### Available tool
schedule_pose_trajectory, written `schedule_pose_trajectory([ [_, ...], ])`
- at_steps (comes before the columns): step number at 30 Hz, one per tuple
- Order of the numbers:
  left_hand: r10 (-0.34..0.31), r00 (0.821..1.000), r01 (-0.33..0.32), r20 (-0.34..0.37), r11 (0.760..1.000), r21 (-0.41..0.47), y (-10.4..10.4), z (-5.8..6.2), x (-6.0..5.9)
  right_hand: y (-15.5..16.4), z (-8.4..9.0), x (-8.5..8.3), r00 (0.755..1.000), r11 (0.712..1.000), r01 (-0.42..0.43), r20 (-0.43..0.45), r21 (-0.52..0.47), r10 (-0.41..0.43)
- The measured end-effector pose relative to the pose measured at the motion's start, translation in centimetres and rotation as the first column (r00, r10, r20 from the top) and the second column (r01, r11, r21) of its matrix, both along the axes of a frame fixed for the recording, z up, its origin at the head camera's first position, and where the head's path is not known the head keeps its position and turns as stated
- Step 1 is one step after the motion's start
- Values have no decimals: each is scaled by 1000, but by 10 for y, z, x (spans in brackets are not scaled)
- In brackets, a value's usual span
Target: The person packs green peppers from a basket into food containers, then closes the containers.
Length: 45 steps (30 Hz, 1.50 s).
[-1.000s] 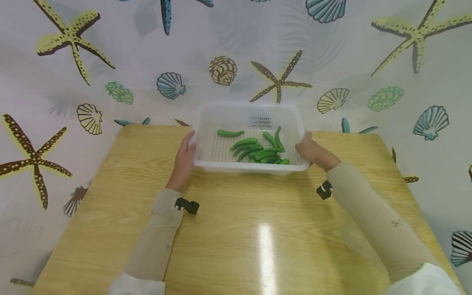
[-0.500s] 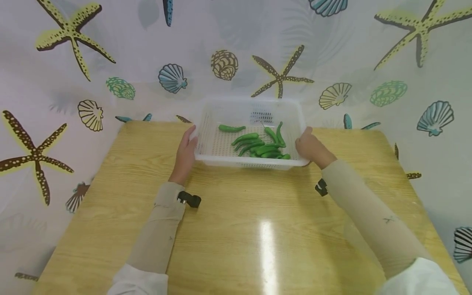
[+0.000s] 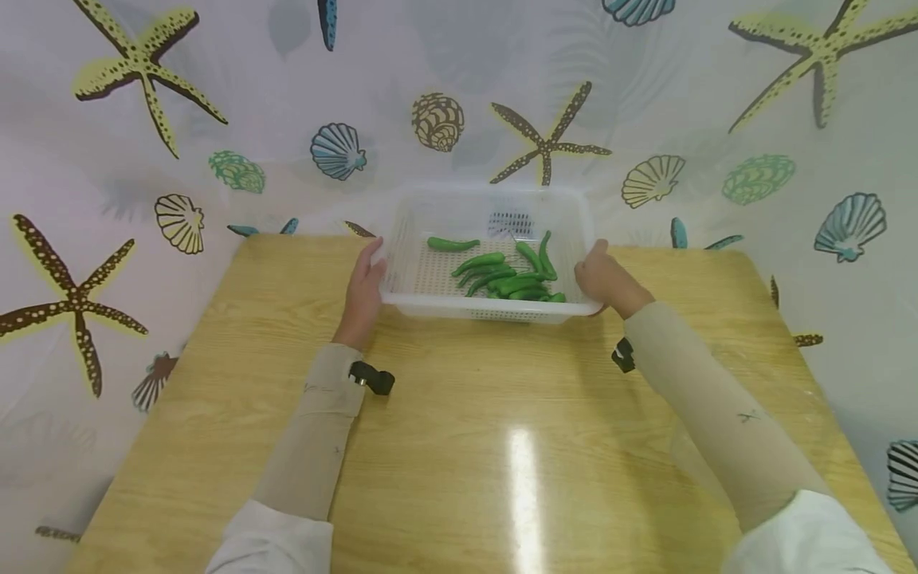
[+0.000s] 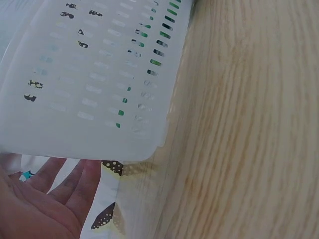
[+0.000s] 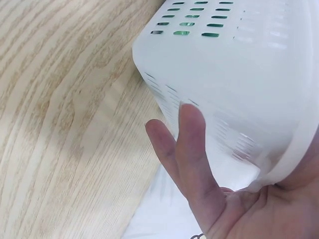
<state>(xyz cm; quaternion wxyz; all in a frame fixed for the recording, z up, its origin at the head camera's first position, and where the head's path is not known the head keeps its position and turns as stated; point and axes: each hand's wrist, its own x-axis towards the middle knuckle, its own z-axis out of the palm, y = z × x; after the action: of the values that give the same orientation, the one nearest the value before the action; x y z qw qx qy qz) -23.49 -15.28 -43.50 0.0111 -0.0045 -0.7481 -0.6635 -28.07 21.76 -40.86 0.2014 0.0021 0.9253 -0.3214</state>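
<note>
A white perforated plastic basket (image 3: 473,305) stands at the back of the wooden table, with several green chili peppers (image 3: 511,281) inside. My left hand (image 3: 361,296) holds the basket's left end; in the left wrist view the fingers (image 4: 85,186) reach behind its end wall, their tips hidden. At the opposite end, my right hand (image 3: 608,281) grips the rim near the front corner. The right wrist view has two of its fingers (image 5: 192,144) extended along the basket's outside, while the rest of the hand is at the rim.
The wooden table (image 3: 445,430) stretches from the basket toward me. Right behind its back edge hangs a white cloth (image 3: 272,96) printed with starfish and shells, which continues along both sides.
The basket has slid a little farther back toward the cloth, with both hands still on it. The peppers keep their arrangement inside. The head view has tilted slightly downward.
</note>
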Motion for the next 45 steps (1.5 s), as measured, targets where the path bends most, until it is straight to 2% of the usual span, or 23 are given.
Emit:
schedule_pose_trajectory([
  [4,-9,1000,9,10,1000,-2,3,2,-1,4,1,-1,1000,1000,6,3,26,-6],
  [8,-7,1000,7,6,1000,-17,2,4,-1,1,3,0,999,996,-22,-46,81,26],
  [17,-26,1000,26,2,997,72,0,3,-3,0,0,-1,991,991,-38,-122,128,54],
  [22,5,1000,-6,20,1000,18,-3,3,-3,0,-3,0,988,994,-39,-143,99,53],
  [26,38,999,-37,26,998,-46,-8,-10,-9,2,-2,3,994,995,-37,-98,91,45],
  [29,65,998,-64,9,994,-87,-11,-18,-13,4,5,6,995,990,-55,-75,130,66],
  [34,103,995,-100,12,985,-142,-11,-15,-7,10,28,12,993,977,-98,-43,191,108],
  [37,123,990,-133,-62,973,-190,-10,-11,1,11,52,18,988,965,-144,-21,219,153],
  [39,146,976,-183,-162,952,-247,-8,-6,7,12,70,23,985,960,-169,-4,225,174],
  [40,159,962,-218,-221,935,-280,-6,-3,9,12,79,26,982,956,-183,-3,228,188],
  [43,185,896,-337,-404,876,-346,2,7,16,16,101,38,978,955,-204,2,216,208],
  [45,175,849,-386,-499,850,-358,10,15,19,21,113,46,978,956,-201,-8,213,207],
])
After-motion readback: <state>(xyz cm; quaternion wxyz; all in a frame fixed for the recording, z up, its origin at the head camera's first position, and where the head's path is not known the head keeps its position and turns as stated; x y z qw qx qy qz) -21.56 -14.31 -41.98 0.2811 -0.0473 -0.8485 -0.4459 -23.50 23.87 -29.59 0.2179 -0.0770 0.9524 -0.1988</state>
